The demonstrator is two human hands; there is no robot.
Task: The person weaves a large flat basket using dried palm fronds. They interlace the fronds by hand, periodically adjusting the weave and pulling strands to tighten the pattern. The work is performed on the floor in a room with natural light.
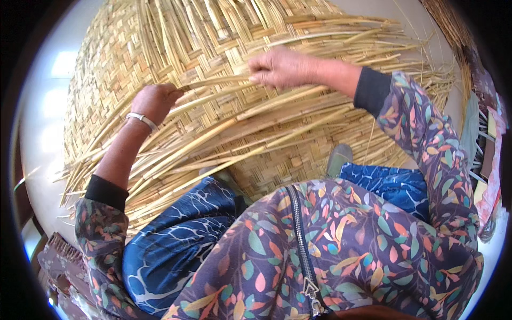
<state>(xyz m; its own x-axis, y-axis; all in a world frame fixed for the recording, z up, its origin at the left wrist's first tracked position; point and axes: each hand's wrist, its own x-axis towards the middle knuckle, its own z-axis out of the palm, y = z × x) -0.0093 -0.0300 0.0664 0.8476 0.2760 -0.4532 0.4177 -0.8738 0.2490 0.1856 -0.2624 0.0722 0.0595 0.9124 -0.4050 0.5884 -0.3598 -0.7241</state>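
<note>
A large woven reed mat [101, 90] spreads out on the floor in front of me and under my feet. Both my hands grip one long, pale reed strip [216, 82] that runs crosswise above the weave. My left hand [156, 102], with a light bangle at the wrist, is closed round the strip on the left. Further right, my right hand [280, 68] pinches the same strip between thumb and fingers. Several loose reeds [213, 128] lie crosswise between my hands and my knees. Beyond my hands, upright strips [184, 32] stick out of the weave.
My shoes [340, 159] rest on the mat near the loose reeds. Reed ends fan out past the mat's right side. A bundle of dark stalks [450, 24] lies at the far right. A patterned brown cloth item [61, 264] is at the lower left, on the pale floor [40, 128].
</note>
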